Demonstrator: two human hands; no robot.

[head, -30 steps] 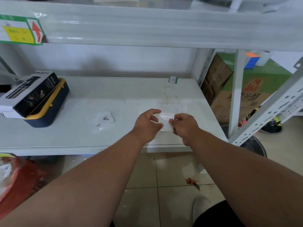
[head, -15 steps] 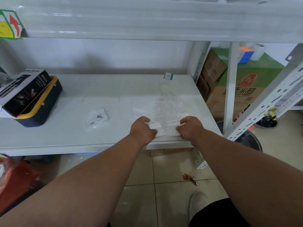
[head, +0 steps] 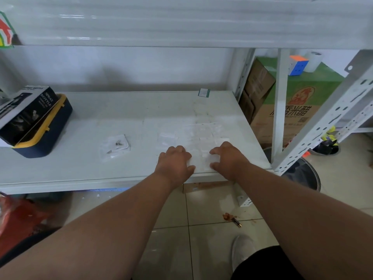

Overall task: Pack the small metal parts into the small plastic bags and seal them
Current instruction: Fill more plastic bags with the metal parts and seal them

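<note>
My left grip (head: pixel 174 162) and right grip (head: pixel 228 158) rest on the bags (head: pixel 201 138) at the shelf's (head: pixel 80 168) front edge. At nine o'clock of my grips lies a bag with metal parts (head: pixel 115 146); farther at nine o'clock a box (head: pixel 24 114) sits on a case (head: pixel 46 130).

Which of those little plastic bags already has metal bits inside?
The bag lying alone on the left, apart from both hands; small dark metal parts show through it. The clear bags by the hands look empty.

1 head-worn wide-angle camera looks forward and down from above the shelf (head: pixel 80 168). Both forearms enter from the bottom edge. The shelf surface lies near, at arm's reach; the floor (head: pixel 201 229) shows below. No 2nd view exists.
</note>
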